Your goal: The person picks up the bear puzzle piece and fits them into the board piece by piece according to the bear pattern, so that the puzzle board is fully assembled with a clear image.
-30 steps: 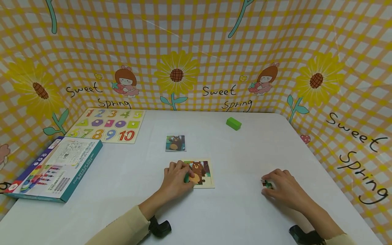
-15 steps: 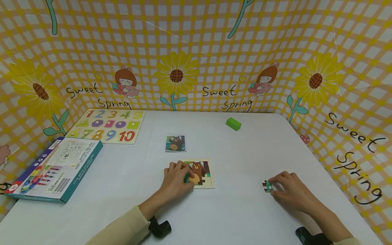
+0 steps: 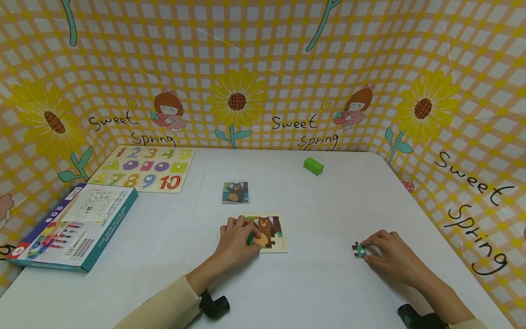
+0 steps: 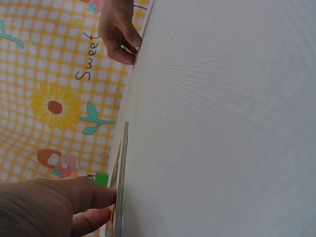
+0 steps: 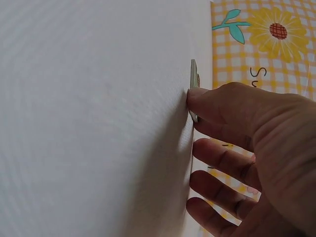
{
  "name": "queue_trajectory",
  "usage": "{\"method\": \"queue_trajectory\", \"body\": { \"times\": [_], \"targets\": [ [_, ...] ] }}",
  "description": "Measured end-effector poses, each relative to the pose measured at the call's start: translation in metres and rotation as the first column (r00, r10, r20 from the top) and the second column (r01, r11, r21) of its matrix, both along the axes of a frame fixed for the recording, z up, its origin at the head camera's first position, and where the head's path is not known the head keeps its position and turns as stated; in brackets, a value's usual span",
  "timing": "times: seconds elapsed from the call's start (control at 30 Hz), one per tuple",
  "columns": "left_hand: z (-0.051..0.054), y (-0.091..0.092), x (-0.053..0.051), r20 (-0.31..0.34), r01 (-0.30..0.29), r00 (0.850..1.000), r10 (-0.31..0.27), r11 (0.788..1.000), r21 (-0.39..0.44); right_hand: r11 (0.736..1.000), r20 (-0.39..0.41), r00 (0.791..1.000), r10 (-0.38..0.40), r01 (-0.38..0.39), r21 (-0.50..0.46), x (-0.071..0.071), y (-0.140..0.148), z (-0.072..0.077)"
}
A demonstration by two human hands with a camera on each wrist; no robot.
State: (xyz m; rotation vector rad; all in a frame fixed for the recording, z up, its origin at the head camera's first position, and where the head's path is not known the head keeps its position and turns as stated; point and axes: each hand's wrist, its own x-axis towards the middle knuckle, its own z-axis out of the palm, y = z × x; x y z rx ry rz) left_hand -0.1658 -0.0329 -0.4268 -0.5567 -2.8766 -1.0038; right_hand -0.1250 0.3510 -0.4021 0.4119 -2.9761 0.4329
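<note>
In the head view, my left hand (image 3: pixel 237 240) holds the left side of a small bear jigsaw puzzle (image 3: pixel 278 233) in a pale frame, its curled fingers and thumb on the board. The left part of the puzzle is hidden under that hand. The left wrist view shows the board (image 4: pixel 122 182) edge-on with thumb and finger against it. To the right, my right hand (image 3: pixel 390 256) pinches a small green-and-brown jigsaw piece (image 3: pixel 359 250) between thumb and index finger, at the table surface. In the right wrist view the piece (image 5: pixel 193 74) stands tilted, the other fingers spread below.
Behind the puzzle lies a square bear picture (image 3: pixel 236 193). A green block (image 3: pixel 313 166) sits at the back right. A number board (image 3: pixel 144 169) and a flat box (image 3: pixel 74 226) occupy the left side. Patterned cloth (image 3: pixel 263 59) walls the white table (image 3: pixel 312 283).
My right hand has shifted slightly right and down, and more of the jigsaw piece shows beyond its fingertips. The left hand and the puzzle have stayed put.
</note>
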Motion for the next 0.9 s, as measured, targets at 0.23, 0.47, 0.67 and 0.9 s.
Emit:
{"method": "queue_trajectory", "body": {
  "times": [0.23, 0.47, 0.67, 0.9],
  "targets": [
    [0.0, 0.0, 0.0, 0.01, 0.0, 1.0, 0.0, 1.0, -0.003, 1.0, -0.027, 0.999, 0.018, -0.017, 0.012, 0.001, 0.0, 0.0],
    [0.001, 0.0, 0.0, 0.007, 0.001, 1.0, -0.001, 1.0, 0.002, 0.999, -0.053, 0.997, 0.051, -0.051, -0.012, -0.001, -0.016, 0.007],
    [0.001, 0.0, 0.0, 0.007, 0.002, 1.0, -0.002, 1.0, 0.007, 0.994, -0.059, 0.992, 0.108, -0.11, -0.024, -0.008, -0.048, 0.011],
    [0.001, -0.001, 0.0, 0.011, 0.004, 1.0, -0.004, 1.0, 0.005, 0.987, -0.039, 0.987, 0.158, -0.159, -0.023, -0.021, -0.093, 0.009]
  ]
}}
